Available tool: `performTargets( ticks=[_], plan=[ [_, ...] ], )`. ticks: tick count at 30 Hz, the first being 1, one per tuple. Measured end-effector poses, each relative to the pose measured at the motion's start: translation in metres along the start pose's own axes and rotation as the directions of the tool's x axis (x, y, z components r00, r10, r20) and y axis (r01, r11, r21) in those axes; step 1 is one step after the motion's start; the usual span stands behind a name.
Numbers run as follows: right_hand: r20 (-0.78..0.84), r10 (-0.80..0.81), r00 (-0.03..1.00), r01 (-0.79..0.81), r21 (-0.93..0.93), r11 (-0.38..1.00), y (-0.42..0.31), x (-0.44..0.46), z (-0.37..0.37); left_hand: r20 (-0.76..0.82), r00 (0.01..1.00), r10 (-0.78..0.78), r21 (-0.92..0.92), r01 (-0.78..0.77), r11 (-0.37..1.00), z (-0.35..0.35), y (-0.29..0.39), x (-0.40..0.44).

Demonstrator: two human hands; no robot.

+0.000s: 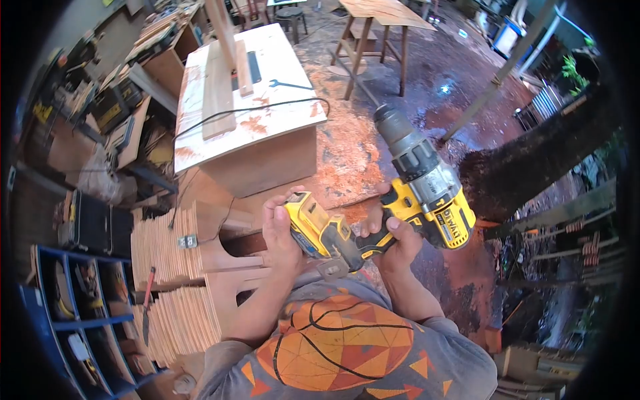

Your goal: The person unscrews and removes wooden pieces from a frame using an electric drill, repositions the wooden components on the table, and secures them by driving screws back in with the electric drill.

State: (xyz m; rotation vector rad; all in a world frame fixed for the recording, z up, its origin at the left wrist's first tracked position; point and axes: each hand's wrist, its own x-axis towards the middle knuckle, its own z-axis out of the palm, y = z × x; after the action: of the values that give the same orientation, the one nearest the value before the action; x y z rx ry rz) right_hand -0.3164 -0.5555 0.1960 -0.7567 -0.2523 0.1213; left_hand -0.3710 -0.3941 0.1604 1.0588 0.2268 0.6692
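A yellow and black cordless drill (430, 177) is held up in front of my chest, a long bit (360, 83) in its chuck pointing away from me. My right hand (400, 247) wraps round the drill's handle, fingers near the trigger. My left hand (279, 233) grips a yellow and black battery pack (308, 217) at the foot of the handle. Pack and drill foot meet or overlap there; whether they are locked together I cannot tell.
Ahead stands a white-topped workbench (267, 127) with wood boards, a wrench (290, 85) and a black cable. Stacked plywood pieces (167, 247) and a blue compartment shelf (80, 320) are at left. A wooden table (387, 12) stands farther off; a tree trunk (533, 160) is at right.
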Motion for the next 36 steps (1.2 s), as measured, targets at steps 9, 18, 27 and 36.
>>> performTargets(
  ticks=[9, 18, 27, 36],
  plan=[
    [-0.009, -0.170, 0.985, 0.169, -0.058, 0.984, -0.009, 0.035, 0.003, 0.312, 0.940, -0.141, -0.094, 0.178, 0.980, 0.030, -0.033, 0.017],
    [0.023, -0.127, 0.992, 0.129, -0.074, 0.989, 0.018, 0.119, 0.032, 0.363, 0.918, -0.162, -0.014, 0.179, 0.984, 0.025, -0.021, 0.111],
    [0.070, -0.279, 0.958, 0.276, 0.044, 0.960, 0.016, 0.173, -0.013, 0.461, 0.885, -0.065, -0.097, 0.124, 0.988, 0.064, -0.059, 0.159],
    [0.088, -0.240, 0.967, 0.221, 0.184, 0.958, -0.049, 0.257, -0.105, 0.446, 0.848, 0.287, -0.156, -0.242, 0.958, 0.189, -0.151, 0.201]
  ],
)
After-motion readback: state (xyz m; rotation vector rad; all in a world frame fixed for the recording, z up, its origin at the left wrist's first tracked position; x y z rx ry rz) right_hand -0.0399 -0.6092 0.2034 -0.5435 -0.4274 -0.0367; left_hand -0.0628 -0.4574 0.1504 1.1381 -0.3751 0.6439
